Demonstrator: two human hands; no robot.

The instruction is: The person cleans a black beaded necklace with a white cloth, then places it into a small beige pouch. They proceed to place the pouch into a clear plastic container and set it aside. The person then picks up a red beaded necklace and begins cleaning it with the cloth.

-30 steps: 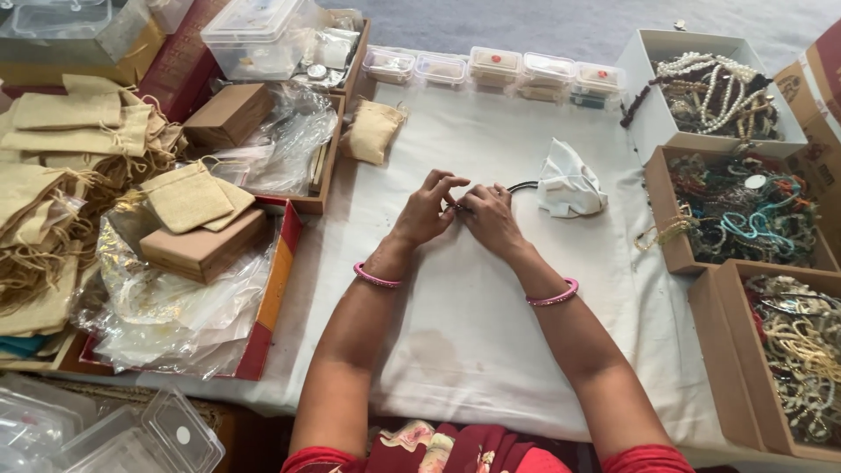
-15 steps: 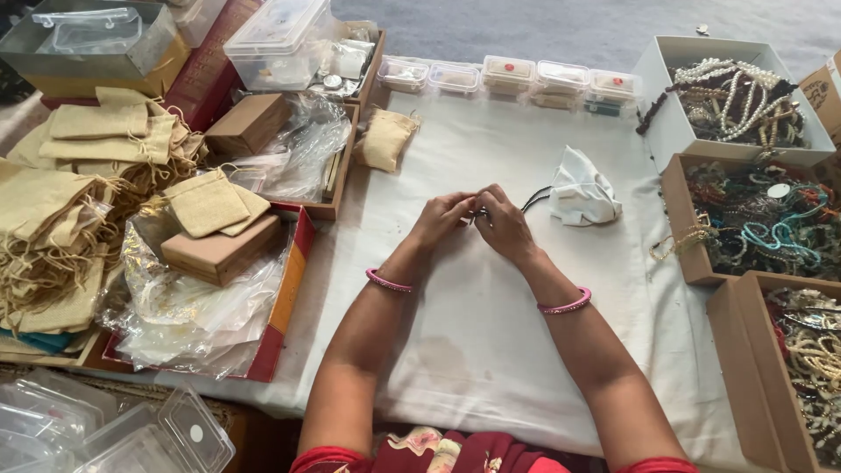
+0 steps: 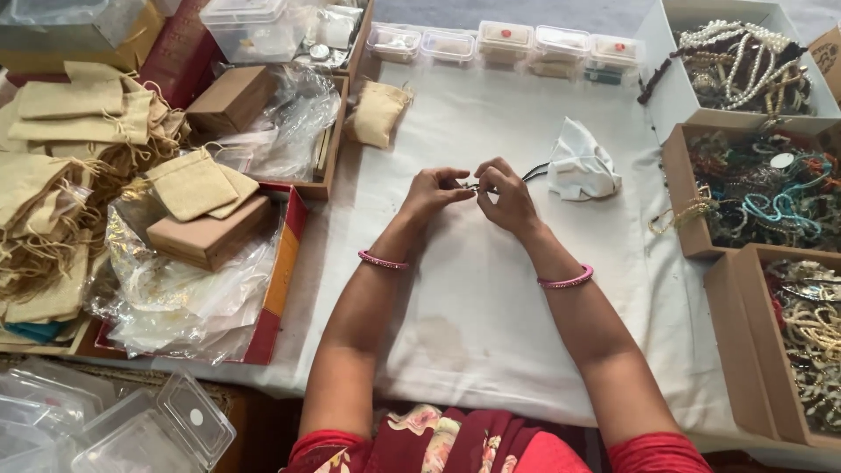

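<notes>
Both hands meet mid-table over the white cloth [image 3: 491, 289]. Left hand [image 3: 431, 193] and right hand [image 3: 506, 200] each pinch one end of a small dark piece [image 3: 470, 187] between thumb and fingertips; too small to tell exactly what it is, looks like a clasp or cord end. Both hands are closed on it, neither is loose.

Key relation: a thin black cord [image 3: 533, 173] runs off the right hand, up and to the right, toward the crumpled white cloth piece [image 3: 580, 165]. So the long axis lies roughly left-right with a slight upward tilt at the right end. The pinched end sits between the two hands; the free length is on the right hand's side, so the right hand is nearer to the rest of it. Can't tell whether the far end goes under the white piece.

Pink bangles [image 3: 382, 259] on both wrists.

Outward:
- Right: open boxes of beads [image 3: 758, 197], one of white pearl strings [image 3: 731, 66] behind it, more strands [image 3: 810, 328] nearer.
- Far edge: row of small clear boxes [image 3: 504, 42].
- Left: tan pouches [image 3: 188, 182], one pouch [image 3: 377, 112] alone on the table, brown boxes [image 3: 206, 235], clear plastic bags [image 3: 188, 302], red tray [image 3: 279, 276].
- Near-left: empty clear cases [image 3: 153, 429].
</notes>
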